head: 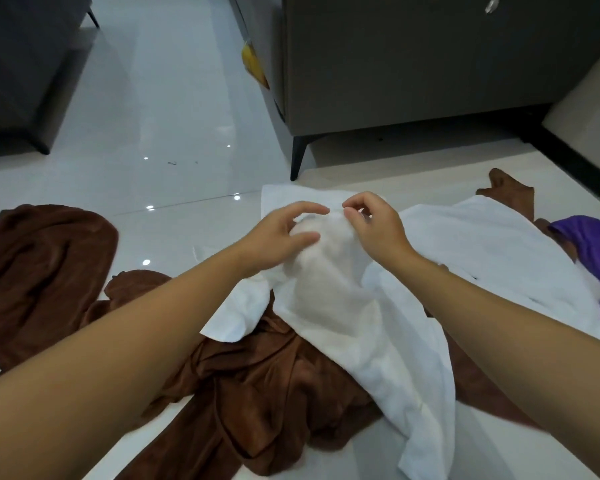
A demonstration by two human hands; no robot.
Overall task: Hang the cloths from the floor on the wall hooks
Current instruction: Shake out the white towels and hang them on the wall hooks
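A white cloth [343,306] is bunched up over a pile of brown cloths [267,386] on the pale tiled floor. My right hand [374,226] pinches a raised fold at the top of the white cloth. My left hand [284,230] hovers beside that fold with spread, lightly bent fingers that touch the fabric but grip nothing. Another brown cloth [45,258] lies at the left. A purple cloth [596,251] shows at the right edge, partly under a second spread of white cloth [492,244]. No wall hooks are in view.
A grey cabinet [413,64] on thin black legs stands just beyond the cloths. A dark sofa [18,74] sits at the far left. Glossy floor [160,116] stretches between them. A black skirting board [575,157] and wall run along the right.
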